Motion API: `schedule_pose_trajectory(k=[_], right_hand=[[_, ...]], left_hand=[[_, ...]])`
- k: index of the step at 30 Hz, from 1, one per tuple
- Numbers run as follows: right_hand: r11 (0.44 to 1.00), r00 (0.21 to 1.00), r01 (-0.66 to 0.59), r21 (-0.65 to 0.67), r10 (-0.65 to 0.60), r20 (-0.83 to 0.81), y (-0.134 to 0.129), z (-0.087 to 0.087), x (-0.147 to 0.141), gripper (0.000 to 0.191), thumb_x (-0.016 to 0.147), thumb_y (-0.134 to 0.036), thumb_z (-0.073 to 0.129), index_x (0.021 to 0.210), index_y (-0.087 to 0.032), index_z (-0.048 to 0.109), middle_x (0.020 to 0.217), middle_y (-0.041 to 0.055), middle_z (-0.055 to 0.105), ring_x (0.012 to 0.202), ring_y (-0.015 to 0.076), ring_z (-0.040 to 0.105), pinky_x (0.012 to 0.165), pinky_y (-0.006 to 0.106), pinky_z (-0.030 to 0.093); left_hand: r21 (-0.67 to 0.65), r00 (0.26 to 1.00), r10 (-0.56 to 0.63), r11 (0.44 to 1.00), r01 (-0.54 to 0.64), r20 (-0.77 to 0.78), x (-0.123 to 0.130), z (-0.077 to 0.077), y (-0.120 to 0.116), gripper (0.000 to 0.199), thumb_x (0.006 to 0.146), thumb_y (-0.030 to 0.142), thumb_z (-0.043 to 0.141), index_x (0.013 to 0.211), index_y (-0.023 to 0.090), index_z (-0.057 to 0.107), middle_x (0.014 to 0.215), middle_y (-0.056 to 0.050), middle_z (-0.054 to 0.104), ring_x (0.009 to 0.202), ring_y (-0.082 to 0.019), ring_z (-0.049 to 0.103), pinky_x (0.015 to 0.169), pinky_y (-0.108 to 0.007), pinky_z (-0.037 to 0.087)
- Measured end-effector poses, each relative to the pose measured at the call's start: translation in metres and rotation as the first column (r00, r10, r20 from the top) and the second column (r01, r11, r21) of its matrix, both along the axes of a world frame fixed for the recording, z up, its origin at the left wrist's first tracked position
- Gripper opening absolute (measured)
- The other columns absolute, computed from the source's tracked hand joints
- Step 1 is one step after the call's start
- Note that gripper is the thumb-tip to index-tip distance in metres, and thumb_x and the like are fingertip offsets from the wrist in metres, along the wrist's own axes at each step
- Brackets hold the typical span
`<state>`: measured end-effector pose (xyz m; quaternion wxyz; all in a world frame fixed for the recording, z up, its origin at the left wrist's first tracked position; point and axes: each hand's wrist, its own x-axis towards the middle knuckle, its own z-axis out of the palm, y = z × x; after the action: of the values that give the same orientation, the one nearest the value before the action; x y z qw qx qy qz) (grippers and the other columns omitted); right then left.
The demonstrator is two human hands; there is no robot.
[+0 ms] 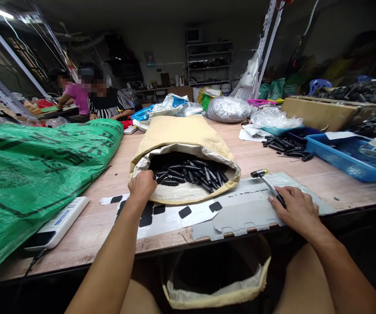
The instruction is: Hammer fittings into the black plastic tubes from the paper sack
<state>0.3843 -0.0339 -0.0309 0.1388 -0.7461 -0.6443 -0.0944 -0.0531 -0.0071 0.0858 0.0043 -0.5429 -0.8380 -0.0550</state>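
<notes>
Clock centred on the mouth of the sack, me at 6.

Large tan paper sack with pale lining (pixel 181 128) lies on its side on the pinkish wood-grain counter (pixel 109 174), body toward 12, mouth at me. Glossy black tapered pieces (pixel 204 174) are heaped inside, near the lip; lying flat likely keeps them visible and within reach.

My left hand (pixel 142 185) is at 9, fingers folded over the rim, apparently pinching the lining edge; tips hidden. Reads as keeping the soft mouth from sagging.

My right hand (pixel 295 207) is at 4, thumb and index closed around the handle end of a small metal-shafted hammer with a black-and-yellow head (pixel 271 185). Grip looks loose, other fingers lying relaxed. Head points away from me; grey notched flat mat (pixel 237 218) underneath probably cushions the counter.

White sheet with black rounded patches (pixel 191 219) at 6, partly under the sack. Crinkled green woven bag (pixel 60 157) at 9, overlapping a white slab-shaped device with blue lettering (pixel 65 222) at 8.
</notes>
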Motion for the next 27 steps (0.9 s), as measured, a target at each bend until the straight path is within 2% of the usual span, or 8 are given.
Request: schedule_pose_trajectory(k=[4,9,12,14,19,22,24,27], right_hand=[[1.000,1.000,0.011,-0.005,-0.011,-0.004,0.001,0.000,0.001,0.047,0.099,-0.051,0.040,0.131,-0.024,0.063,0.136,0.0140,0.057,0.117,0.0389,0.054,0.089,0.058,0.049],[1.000,1.000,0.001,-0.006,-0.001,-0.018,-0.002,0.002,0.001,0.047,0.099,-0.054,0.039,0.129,-0.025,0.062,0.135,0.0137,0.057,0.116,0.0373,0.054,0.089,0.055,0.048],[0.999,0.999,-0.024,0.025,0.025,-0.043,-0.003,0.004,0.001,0.043,0.102,-0.051,0.034,0.121,-0.026,0.064,0.129,0.0120,0.060,0.112,0.0344,0.055,0.087,0.052,0.047],[0.997,0.997,-0.057,0.047,0.060,-0.052,-0.003,0.006,0.000,0.040,0.103,-0.046,0.031,0.110,-0.024,0.064,0.120,0.0116,0.063,0.107,0.0317,0.056,0.083,0.047,0.046],[0.958,0.969,-0.144,0.248,0.187,-0.161,-0.014,0.014,-0.011,0.027,0.097,-0.041,0.042,0.089,-0.021,0.058,0.098,0.0123,0.065,0.096,0.0283,0.058,0.079,0.041,0.045],[0.943,0.864,-0.165,0.290,0.280,-0.419,-0.037,0.023,-0.032,0.026,0.096,-0.045,0.046,0.091,-0.022,0.057,0.086,0.0072,0.066,0.083,0.0229,0.061,0.077,0.037,0.048],[0.968,0.730,-0.188,0.163,0.249,-0.637,-0.058,0.027,-0.052,0.027,0.100,-0.048,0.045,0.100,-0.024,0.058,0.077,0.0013,0.065,0.066,0.0171,0.060,0.067,0.031,0.049],[0.943,0.578,-0.288,0.167,0.310,-0.755,-0.083,0.030,-0.083,0.035,0.100,-0.046,0.047,0.126,-0.023,0.054,0.083,0.0005,0.069,0.064,0.0149,0.063,0.062,0.027,0.052]], left_hand=[[-0.043,0.999,0.040,0.998,-0.040,0.006,-0.017,-0.014,0.020,0.026,0.081,0.021,0.067,0.104,0.015,0.076,0.107,-0.024,0.073,0.103,-0.042,0.069,0.079,-0.046,0.053],[0.048,0.996,-0.091,0.995,0.091,0.003,-0.001,-0.010,-0.006,0.026,0.095,0.032,0.056,0.111,0.021,0.073,0.123,-0.016,0.067,0.110,-0.035,0.065,0.085,-0.043,0.051],[0.208,0.923,-0.384,0.902,0.377,-0.010,0.036,-0.013,-0.035,0.023,0.101,0.036,0.051,0.110,0.024,0.069,0.112,-0.008,0.068,0.105,-0.026,0.064,0.085,-0.035,0.050],[0.166,0.832,-0.554,0.821,0.546,0.006,0.066,-0.023,-0.050,0.018,0.101,0.033,0.053,0.104,0.024,0.068,0.104,-0.005,0.068,0.099,-0.024,0.063,0.080,-0.033,0.049],[0.175,0.714,-0.691,0.721,0.670,0.114,0.099,-0.058,-0.063,0.013,0.099,0.029,0.058,0.102,0.021,0.068,0.103,-0.006,0.066,0.102,-0.025,0.060,0.082,-0.035,0.048],[0.316,0.630,-0.714,0.700,0.640,0.305,0.084,-0.070,-0.064,0.019,0.091,0.032,0.070,0.108,0.022,0.068,0.105,-0.005,0.065,0.104,-0.024,0.059,0.089,-0.035,0.048],[0.376,0.580,-0.718,0.696,0.611,0.386,0.072,-0.074,-0.065,0.022,0.085,0.029,0.075,0.105,0.022,0.069,0.102,-0.004,0.064,0.102,-0.023,0.058,0.091,-0.036,0.047],[0.410,0.547,-0.707,0.707,0.576,0.449,0.063,-0.077,-0.067,0.014,0.085,0.025,0.072,0.099,0.022,0.071,0.096,-0.004,0.064,0.097,-0.023,0.057,0.088,-0.036,0.046]])
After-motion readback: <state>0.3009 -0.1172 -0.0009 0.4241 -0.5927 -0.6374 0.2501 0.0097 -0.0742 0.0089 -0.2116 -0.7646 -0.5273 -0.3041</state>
